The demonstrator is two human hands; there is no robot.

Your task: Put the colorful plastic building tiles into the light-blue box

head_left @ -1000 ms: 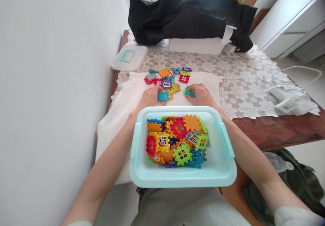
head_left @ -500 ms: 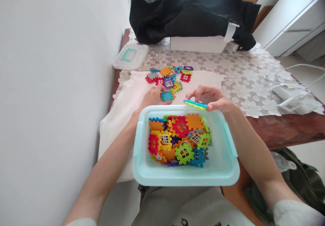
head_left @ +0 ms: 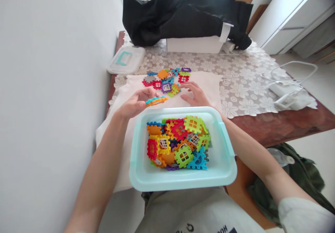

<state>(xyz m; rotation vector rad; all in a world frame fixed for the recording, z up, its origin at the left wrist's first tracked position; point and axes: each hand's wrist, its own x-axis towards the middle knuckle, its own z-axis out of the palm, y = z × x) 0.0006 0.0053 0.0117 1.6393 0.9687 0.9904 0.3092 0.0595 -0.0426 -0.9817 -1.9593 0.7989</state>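
Carefully, a person's left hand [head_left: 136, 103] pinches a blue-and-orange pair of toothed building pieces [head_left: 156, 101], thumb and fingers closed on its near edge, just above the rim of a pale aqua bin [head_left: 134, 177]. Measured from the bin's center, that hand is between ten and eleven o'clock. The right hand [head_left: 194, 94], between twelve and one, has its fingers curved and parted with nothing between them, the index tip beside a lime piece [head_left: 173, 90]; whether they touch cannot be told.

That piece forms the near edge of a loose pile, between eleven and twelve, where a purple piece with a white window [head_left: 166, 88], a gray piece [head_left: 150, 79] and an orange piece [head_left: 163, 74] lie on a white cloth [head_left: 209, 83]. Inside the bin, a lime window piece [head_left: 192, 124] rests at one o'clock and a bright blue piece [head_left: 198, 160] near five, among red, yellow and orange ones.

Farther out, a clear lid [head_left: 136, 57] lies toward eleven on a floral lace tablecloth [head_left: 248, 86], a black covering [head_left: 188, 16] drapes a white box [head_left: 193, 45] at twelve, and a dark green bag [head_left: 300, 180] sits between three and four.
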